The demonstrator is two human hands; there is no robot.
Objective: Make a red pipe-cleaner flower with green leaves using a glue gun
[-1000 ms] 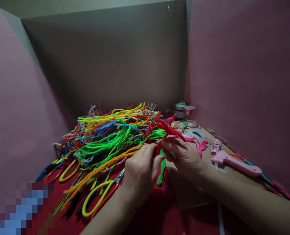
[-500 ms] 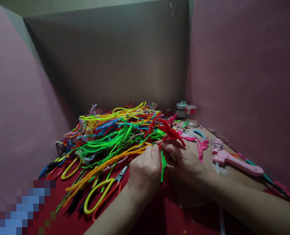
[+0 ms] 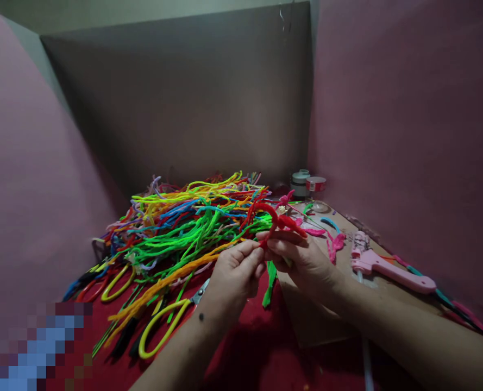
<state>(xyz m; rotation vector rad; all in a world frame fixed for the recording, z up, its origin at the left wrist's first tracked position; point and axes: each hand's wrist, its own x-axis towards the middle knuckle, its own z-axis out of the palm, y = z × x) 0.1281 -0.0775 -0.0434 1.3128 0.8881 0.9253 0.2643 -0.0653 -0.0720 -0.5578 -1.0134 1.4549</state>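
Note:
Both hands meet in front of a heap of coloured pipe cleaners (image 3: 188, 228). A bent red pipe cleaner (image 3: 268, 212) rises in loops above the fingers. My left hand (image 3: 239, 271) pinches its lower end between thumb and fingers. Close beside it, my right hand (image 3: 300, 260) grips the same red piece with thumb and forefinger, its other fingers curled below. A green fuzzy strip (image 3: 270, 285) hangs below the right hand; whether it is attached to the held piece I cannot tell.
Yellow-and-red-handled scissors (image 3: 163, 320) lie left of my left forearm, with a second pair (image 3: 119, 285) farther left. A pink glue gun (image 3: 388, 269) rests on a board (image 3: 322, 326) at right. Behind it stand a small jar (image 3: 300, 184) and a red tape roll (image 3: 316, 183).
My left hand has rolled from a fist with its back up to an open-sided pinch. The red loop now arches more to the left above the hands.

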